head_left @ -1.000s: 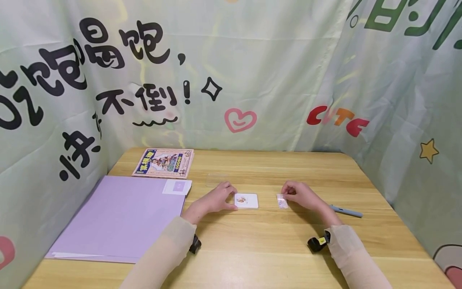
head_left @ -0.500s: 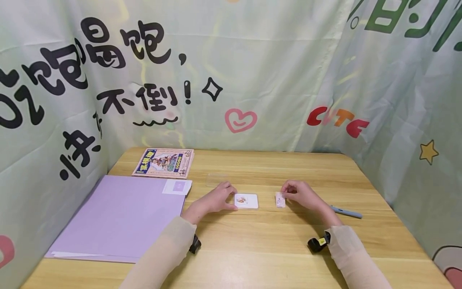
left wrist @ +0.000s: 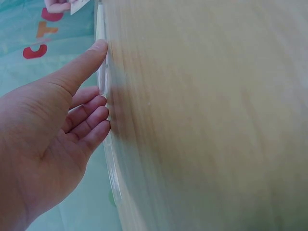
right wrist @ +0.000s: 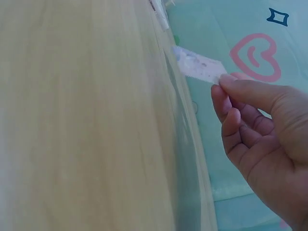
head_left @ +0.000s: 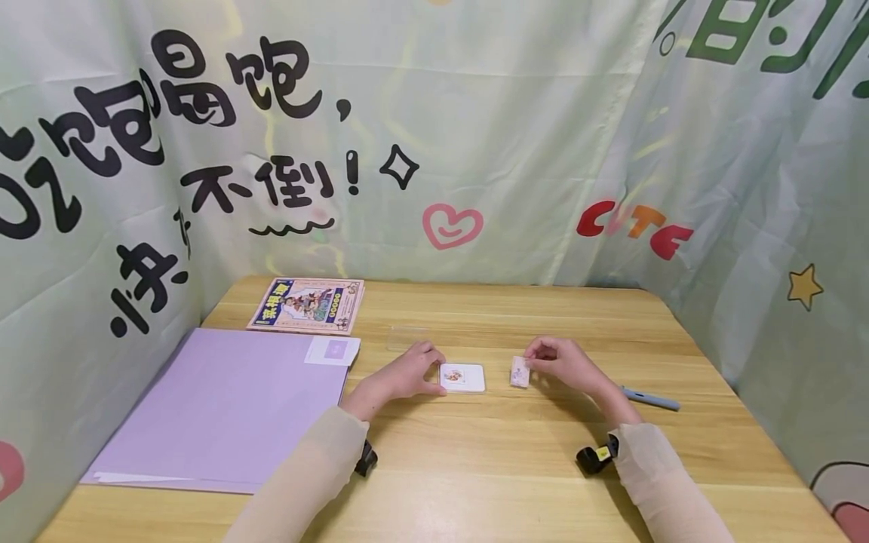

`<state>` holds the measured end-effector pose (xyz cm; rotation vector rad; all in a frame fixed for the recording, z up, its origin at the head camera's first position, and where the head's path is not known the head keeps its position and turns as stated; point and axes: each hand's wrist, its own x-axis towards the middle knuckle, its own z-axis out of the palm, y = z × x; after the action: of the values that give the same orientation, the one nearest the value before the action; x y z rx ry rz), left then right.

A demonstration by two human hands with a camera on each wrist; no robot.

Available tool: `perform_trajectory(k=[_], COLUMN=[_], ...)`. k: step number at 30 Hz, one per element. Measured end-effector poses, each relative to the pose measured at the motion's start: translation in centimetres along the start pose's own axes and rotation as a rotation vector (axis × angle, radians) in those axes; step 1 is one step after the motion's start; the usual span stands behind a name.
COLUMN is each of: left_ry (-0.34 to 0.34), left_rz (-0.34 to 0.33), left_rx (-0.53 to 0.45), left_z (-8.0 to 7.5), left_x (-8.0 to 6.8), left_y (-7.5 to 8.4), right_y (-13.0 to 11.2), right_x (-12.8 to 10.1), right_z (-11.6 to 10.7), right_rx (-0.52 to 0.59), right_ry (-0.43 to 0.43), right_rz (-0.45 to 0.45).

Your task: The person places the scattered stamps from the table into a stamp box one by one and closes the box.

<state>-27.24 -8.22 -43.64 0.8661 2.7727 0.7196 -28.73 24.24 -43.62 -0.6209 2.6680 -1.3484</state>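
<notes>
Sticker (head_left: 520,372) pinched in right hand (head_left: 565,363), lifted off table (head_left: 516,445), at 3 o'clock from white card (head_left: 463,377). Card flat, steadied at 9 o'clock edge by left hand (head_left: 406,371), fingers extended.

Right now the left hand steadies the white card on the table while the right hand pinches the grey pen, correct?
Not quite. The right hand pinches a small paper slip, as the head view shows; the grey pen lies untouched beside it. The left hand does steady the white card.

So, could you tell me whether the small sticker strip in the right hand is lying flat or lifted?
Lifted. The right hand pinches the sticker strip by one end, raised off the table.
</notes>
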Motion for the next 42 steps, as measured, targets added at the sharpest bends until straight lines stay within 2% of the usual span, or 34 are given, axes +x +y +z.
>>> perform_trajectory(k=[11,23,42], left_ry=[0.016,0.002,0.004], left_rz=[0.031,0.014,0.002], left_rx=[0.016,0.007,0.009], left_z=[0.1,0.1,0.1], left_x=[0.0,-0.1,0.1], left_y=[-0.2,-0.2,-0.2], right_y=[-0.9,-1.9,-3.2], right_x=[0.8,2.1,3.5], right_z=[1.3,3.0,4.8], right_rx=[0.070,0.103,0.121], right_ry=[-0.040,-0.076,-0.122], right_rz=[0.012,0.011,-0.061])
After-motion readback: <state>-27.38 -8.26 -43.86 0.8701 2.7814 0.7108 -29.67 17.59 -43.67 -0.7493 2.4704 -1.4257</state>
